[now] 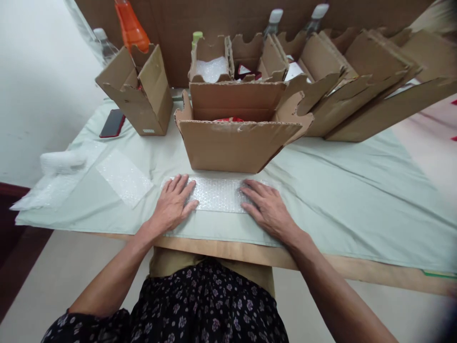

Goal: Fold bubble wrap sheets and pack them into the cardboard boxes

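A strip of clear bubble wrap (217,195) lies flat on the pale green cloth near the table's front edge. My left hand (173,202) rests on its left end, fingers spread. On the right end lies my right hand (266,205), also open with the fingers apart. Just beyond the strip stands an open cardboard box (239,147), with something red partly visible inside it. To the left of my left hand are a separate bubble wrap sheet (124,177) and a heap of more bubble wrap (59,181).
Several cardboard bins (332,102) stand in a row at the back and right. Another cardboard box (143,102) is at the left, beside a dark phone (112,123). Behind are an orange bottle (133,31) and white-capped bottles (273,23). The table's wooden edge (221,248) runs along the front.
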### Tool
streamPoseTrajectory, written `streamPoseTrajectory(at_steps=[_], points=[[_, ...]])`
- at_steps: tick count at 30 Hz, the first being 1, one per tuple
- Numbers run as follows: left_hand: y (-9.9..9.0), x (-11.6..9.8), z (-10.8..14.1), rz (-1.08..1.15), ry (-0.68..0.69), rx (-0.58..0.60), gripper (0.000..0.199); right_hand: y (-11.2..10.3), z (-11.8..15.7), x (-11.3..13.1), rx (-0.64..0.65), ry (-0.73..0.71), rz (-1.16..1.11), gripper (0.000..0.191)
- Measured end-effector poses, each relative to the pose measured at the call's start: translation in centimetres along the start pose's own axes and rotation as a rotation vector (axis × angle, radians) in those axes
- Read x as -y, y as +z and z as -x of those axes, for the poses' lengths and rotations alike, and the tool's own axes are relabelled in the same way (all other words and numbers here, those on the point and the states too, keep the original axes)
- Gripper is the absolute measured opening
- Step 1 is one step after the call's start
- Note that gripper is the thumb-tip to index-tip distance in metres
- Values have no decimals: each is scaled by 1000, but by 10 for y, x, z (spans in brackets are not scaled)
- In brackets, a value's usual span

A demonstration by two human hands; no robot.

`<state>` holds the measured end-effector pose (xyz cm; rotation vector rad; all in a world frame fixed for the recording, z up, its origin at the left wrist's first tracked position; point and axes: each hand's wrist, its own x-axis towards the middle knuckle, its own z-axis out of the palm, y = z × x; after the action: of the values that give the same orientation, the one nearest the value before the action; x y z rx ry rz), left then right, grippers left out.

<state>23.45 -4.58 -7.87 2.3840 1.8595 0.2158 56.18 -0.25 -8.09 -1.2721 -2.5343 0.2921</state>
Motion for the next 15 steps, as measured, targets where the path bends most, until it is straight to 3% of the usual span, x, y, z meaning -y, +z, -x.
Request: streamPoseTrajectory(at_steps=[4, 8, 12, 15], points=[[-8, 23, 11, -32, -106, -35, 54, -10, 23, -34, -104, 214, 65, 45], [-14, 23, 11, -33, -94, -100, 45, -18, 21, -51, -170, 349, 102, 43], [-14, -2, 0, 0, -7, -167, 38, -15, -2, -35, -174, 311, 112, 42], [-9, -23, -6, 15, 92, -108, 42, -6, -12, -13, -145, 209, 129, 42]])
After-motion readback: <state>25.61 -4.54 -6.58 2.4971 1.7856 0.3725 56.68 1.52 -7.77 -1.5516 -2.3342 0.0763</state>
